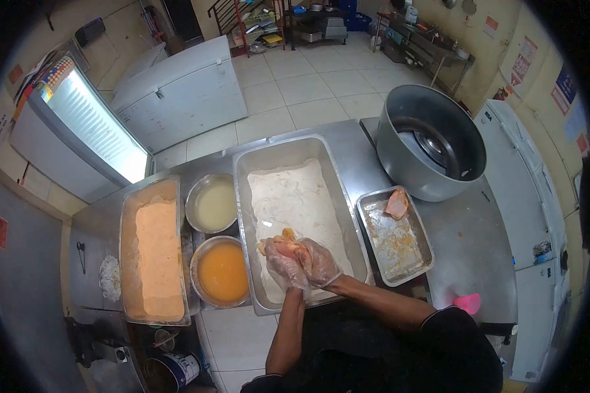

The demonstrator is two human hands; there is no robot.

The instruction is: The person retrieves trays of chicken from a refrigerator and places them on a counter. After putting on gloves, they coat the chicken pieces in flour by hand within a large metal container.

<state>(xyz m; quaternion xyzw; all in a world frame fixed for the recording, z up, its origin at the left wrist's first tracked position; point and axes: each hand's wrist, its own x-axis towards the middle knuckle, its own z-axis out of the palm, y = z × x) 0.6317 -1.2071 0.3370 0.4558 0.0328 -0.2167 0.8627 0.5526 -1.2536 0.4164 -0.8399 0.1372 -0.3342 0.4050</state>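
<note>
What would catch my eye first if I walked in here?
Probably the gloved left hand and right hand, cupping raw meat over a big tray of white powder mid-picture. Next, the orange liquid in a bowl just left of that tray. The large grey pot at upper right and the glowing cabinet at upper left also stand out.

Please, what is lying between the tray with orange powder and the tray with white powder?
In the head view, a far bowl with pale liquid and a near bowl with orange liquid stand there.
</note>
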